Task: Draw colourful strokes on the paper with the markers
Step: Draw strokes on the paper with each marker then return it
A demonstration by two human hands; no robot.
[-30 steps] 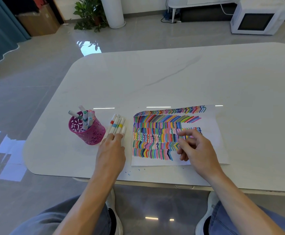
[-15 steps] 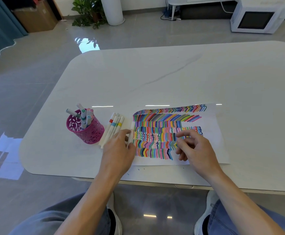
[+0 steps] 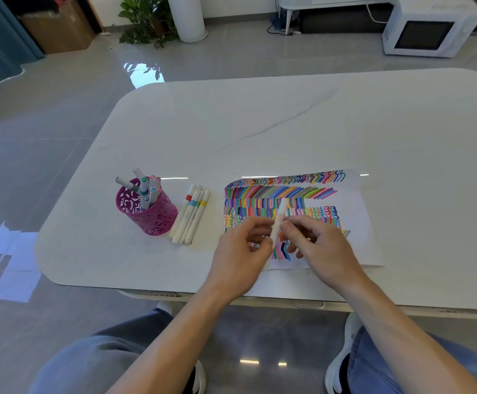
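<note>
A sheet of paper (image 3: pixel 365 240) covered with rows of colourful strokes lies on the white table (image 3: pixel 288 132). Above its lower left part both hands hold one white marker (image 3: pixel 279 217), which points away from me. My left hand (image 3: pixel 245 251) grips its near end; my right hand (image 3: pixel 319 245) pinches it near the middle. A pink cut-out pen holder (image 3: pixel 152 214) with several markers stands to the left. Three white markers (image 3: pixel 190 214) with red, blue and yellow bands lie between holder and paper.
The table's front edge (image 3: pixel 174 291) runs just before my knees. On the floor beyond the table are a white microwave (image 3: pixel 427 27), a potted plant (image 3: pixel 146 18) and a cardboard box (image 3: pixel 58 27).
My left hand took one white marker from the row beside the holder and carried it right over the paper. My right hand met it and now pinches it too.
</note>
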